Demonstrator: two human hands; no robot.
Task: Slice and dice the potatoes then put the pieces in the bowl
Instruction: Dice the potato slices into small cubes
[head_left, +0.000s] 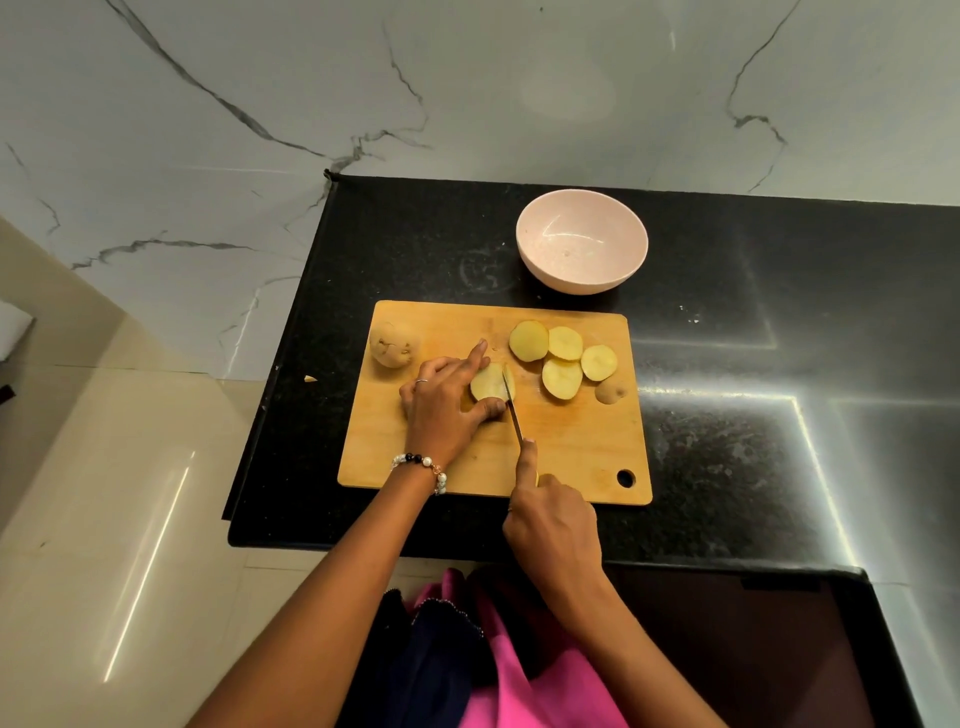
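You are gripping the knife (513, 410) in your right hand (553, 525), slicing the potato piece (487, 384) your left hand (448, 402) is pinching at the cutting board's (566, 447) centre. Keep those fingertips tucked clear; the bowl (582, 240) is waiting empty above.

A black counter (727, 322) carries a wooden board (571, 447) and, beyond the board and well apart from the grip, a pink bowl (582, 241). A small scrap (310, 379) lies on the counter left of the board.
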